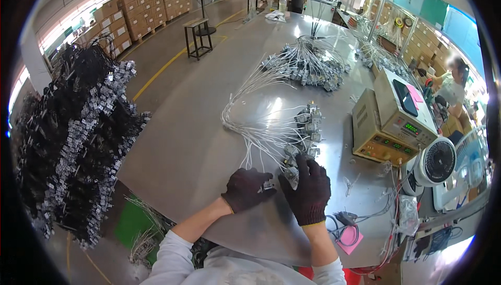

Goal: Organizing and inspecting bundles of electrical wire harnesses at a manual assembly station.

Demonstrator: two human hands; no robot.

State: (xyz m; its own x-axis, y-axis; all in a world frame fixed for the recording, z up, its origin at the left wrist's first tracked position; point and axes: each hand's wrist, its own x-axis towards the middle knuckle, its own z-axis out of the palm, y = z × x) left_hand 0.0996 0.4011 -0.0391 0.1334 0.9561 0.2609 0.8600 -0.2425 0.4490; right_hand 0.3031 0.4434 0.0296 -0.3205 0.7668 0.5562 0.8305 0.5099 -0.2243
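Observation:
Dark knitted gloves cover both hands over the metal tabletop. My left hand (pixel 247 189) is curled, with a small silvery metal part with a white wire (pixel 267 185) between its fingertips. Just to the right, my right hand (pixel 310 190) reaches over the near end of a row of grey metal switch-like parts (pixel 311 123); its fingers are bent over them, and what lies beneath is hidden. Thin white wires (pixel 255 129) run from these parts to the left and gather in a loose bundle. Farther back lies a bigger heap of similar wired parts (pixel 313 68).
Two stacked test instruments (pixel 389 123) with a phone (pixel 405 97) on top stand right, beside a small fan (pixel 437 161). A cable (pixel 344 222) and pink notes (pixel 350 239) lie near my right forearm. Black-wired parts (pixel 78 144) pile up at left. Another person (pixel 453 86) works at right.

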